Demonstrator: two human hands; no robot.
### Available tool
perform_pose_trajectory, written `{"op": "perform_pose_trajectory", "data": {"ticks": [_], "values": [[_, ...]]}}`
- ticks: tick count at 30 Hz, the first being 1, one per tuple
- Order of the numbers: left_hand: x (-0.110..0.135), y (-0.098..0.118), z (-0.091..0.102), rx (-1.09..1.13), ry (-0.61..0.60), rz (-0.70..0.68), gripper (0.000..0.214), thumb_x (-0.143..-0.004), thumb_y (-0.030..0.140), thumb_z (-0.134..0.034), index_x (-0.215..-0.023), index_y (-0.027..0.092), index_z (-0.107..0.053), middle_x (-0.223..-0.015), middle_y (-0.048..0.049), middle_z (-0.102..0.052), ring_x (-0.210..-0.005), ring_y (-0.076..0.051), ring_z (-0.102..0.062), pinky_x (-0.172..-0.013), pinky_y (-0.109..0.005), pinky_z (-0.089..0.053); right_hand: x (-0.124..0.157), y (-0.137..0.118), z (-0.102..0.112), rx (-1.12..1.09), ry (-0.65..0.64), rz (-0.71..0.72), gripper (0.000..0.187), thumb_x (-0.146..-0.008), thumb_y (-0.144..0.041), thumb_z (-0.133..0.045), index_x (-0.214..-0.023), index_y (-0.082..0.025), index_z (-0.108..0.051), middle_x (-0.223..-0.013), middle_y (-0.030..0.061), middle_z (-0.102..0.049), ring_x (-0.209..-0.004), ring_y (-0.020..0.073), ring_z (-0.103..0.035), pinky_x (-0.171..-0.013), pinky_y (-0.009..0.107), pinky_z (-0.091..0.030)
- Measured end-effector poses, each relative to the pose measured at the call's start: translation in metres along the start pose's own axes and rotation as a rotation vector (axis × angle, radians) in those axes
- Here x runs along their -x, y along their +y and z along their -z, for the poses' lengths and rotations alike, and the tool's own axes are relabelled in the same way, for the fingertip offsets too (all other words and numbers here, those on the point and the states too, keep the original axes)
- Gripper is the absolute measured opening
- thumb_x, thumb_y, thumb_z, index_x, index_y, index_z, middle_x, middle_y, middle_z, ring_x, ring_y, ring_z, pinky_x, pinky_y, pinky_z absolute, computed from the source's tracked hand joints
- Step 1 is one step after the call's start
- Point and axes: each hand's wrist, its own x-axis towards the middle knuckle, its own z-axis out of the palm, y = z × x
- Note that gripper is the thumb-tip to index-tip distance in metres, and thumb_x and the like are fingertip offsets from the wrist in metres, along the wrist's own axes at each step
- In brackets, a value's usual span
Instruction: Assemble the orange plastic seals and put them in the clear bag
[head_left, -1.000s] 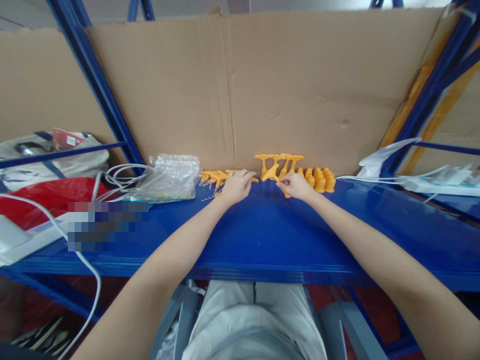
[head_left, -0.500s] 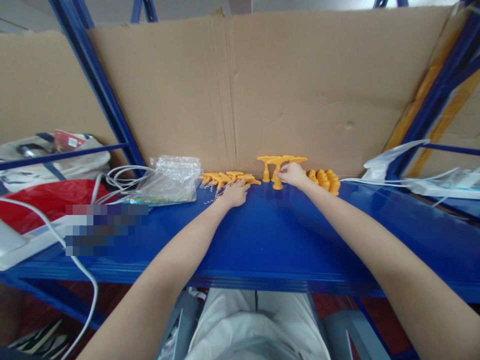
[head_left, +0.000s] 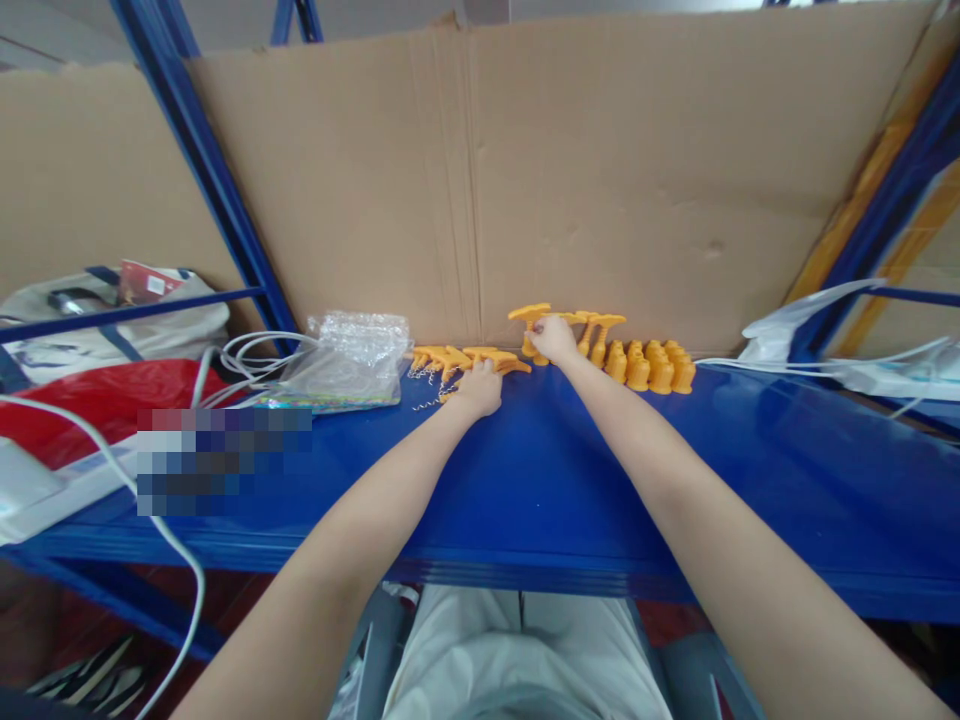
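Note:
At the back of the blue table, my right hand (head_left: 555, 338) is closed round the stem of a yellow corkscrew (head_left: 530, 313), whose T-shaped handle shows above my fingers. Just right of it, several more corkscrews (head_left: 604, 322) stand upright in a row, partly behind my right hand. My left hand (head_left: 481, 388) has its fingers curled on a loose yellow corkscrew handle (head_left: 514, 365) at the right end of a pile. Bare metal spirals (head_left: 431, 405) stick out of the pile toward me. Several yellow bell-shaped sleeves (head_left: 660, 374) stand in rows at the right.
Left of the pile lie clear plastic bags (head_left: 352, 365). White cables (head_left: 247, 352) and a red bag (head_left: 105, 405) lie farther left. A cardboard sheet (head_left: 600, 160) walls off the back of the blue table (head_left: 540, 490). White plastic and cables (head_left: 780, 325) lie at the right.
My right hand has moved left, from the front corkscrew to the one at the row's left end. My left hand stays at the pile, its fingers now more curled.

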Motion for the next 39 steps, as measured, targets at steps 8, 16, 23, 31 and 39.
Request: {"op": "perform_pose_trajectory", "data": {"ticks": [8,16,23,31,39], "values": [[0.011,0.007,0.011,-0.055,-0.038,0.017,0.046,-0.09,0.012,-0.042,-0.129,0.005,-0.065,-0.138,-0.0237,-0.053,-0.131,-0.032,-0.05,-0.107,-0.041,-0.046,-0.005,-0.004,-0.024,0.027,-0.083,-0.016,0.024,-0.094,-0.027,-0.06,-0.108,-0.017,-0.077,-0.114,0.0143,-0.075,-0.111,0.0245,-0.07,-0.09,0.029,-0.053],[0.018,0.016,0.017,-0.029,-0.039,0.088,0.044,-0.092,0.013,-0.043,-0.129,0.009,-0.066,-0.133,-0.0214,-0.056,-0.128,-0.03,-0.053,-0.104,-0.038,-0.049,-0.024,-0.005,-0.038,-0.075,-0.136,-0.09,0.025,-0.096,-0.028,-0.056,-0.105,-0.016,-0.075,-0.091,0.0092,-0.078,-0.088,0.0194,-0.075,-0.086,0.027,-0.055],[0.02,0.016,0.018,-0.02,-0.039,0.095,0.043,-0.093,0.013,-0.042,-0.129,0.009,-0.066,-0.133,-0.0207,-0.057,-0.129,-0.03,-0.054,-0.102,-0.037,-0.05,-0.025,-0.005,-0.037,-0.063,-0.087,-0.095,0.031,-0.092,-0.028,-0.06,-0.116,-0.012,-0.072,-0.11,0.0152,-0.075,-0.107,0.0247,-0.071,-0.093,0.032,-0.054],[0.021,0.015,0.02,-0.01,-0.074,0.088,0.045,-0.092,0.016,-0.043,-0.13,0.007,-0.065,-0.136,-0.0218,-0.055,-0.128,-0.03,-0.054,-0.106,-0.038,-0.047,-0.016,-0.005,-0.033,0.012,-0.049,-0.134,0.032,-0.094,-0.027,-0.056,-0.119,-0.014,-0.071,-0.121,0.0176,-0.072,-0.117,0.0269,-0.067,-0.097,0.033,-0.051],[0.021,0.015,0.021,-0.011,-0.076,0.081,0.045,-0.091,0.016,-0.043,-0.129,0.007,-0.065,-0.136,-0.0223,-0.055,-0.128,-0.031,-0.053,-0.106,-0.039,-0.047,-0.012,-0.006,-0.032,-0.014,-0.086,-0.156,0.035,-0.099,-0.031,-0.052,-0.123,-0.013,-0.069,-0.125,0.0193,-0.07,-0.121,0.0264,-0.065,-0.098,0.032,-0.05]]}}
